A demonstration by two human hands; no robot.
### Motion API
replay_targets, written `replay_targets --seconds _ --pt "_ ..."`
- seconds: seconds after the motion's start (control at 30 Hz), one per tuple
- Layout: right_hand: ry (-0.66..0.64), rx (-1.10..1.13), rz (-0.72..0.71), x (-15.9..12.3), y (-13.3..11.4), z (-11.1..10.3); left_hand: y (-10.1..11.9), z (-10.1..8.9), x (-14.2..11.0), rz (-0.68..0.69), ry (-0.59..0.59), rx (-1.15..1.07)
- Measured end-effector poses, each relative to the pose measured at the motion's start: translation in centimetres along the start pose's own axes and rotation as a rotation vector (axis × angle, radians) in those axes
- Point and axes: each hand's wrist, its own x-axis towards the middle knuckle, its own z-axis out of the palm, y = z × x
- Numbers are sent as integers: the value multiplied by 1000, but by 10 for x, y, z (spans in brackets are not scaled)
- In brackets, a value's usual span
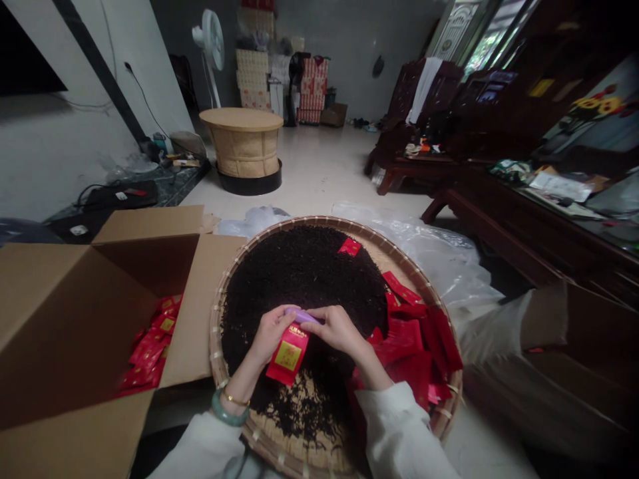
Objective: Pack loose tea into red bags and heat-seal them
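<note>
My left hand (272, 330) pinches the upper edge of a red packet (280, 376) with a yellow square label, which hangs over the dark loose tea leaves (299, 266). A small purple oblong tool (303, 315) lies across the packet's top, and my right hand (337, 327) is closed on its right end. My left fingertips touch the tool's other end. Both hands are above a round woven bamboo tray (218, 346). Flat red packets (407, 346) are heaped on the tray's right side, beside my right forearm. One more red packet (350, 247) lies on the leaves at the back.
An open cardboard box (187, 313) at the left holds several filled red packets (152, 346). Clear plastic sheeting (429, 256) lies behind the tray. Another open box (544, 319) stands at the right. Farther off are a round bamboo stand (244, 150), a white fan (212, 40) and dark wooden furniture (499, 213).
</note>
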Motion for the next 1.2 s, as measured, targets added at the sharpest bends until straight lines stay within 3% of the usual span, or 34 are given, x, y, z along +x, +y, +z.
replay_targets --seconds 0.47,0.63,0.9,1.03,1.2 --pt "30 17 -17 0 5 4 2 0 -1 -5 11 -16" --pt "66 48 -24 0 7 5 3 2 -2 -60 13 -114" --pt "105 97 0 -1 10 -3 -2 2 -2 -158 -130 -100" --pt "200 111 55 0 23 -7 -2 3 -2 -158 -46 -133" --pt "305 -168 267 -2 56 -9 1 4 -1 -118 76 -214"
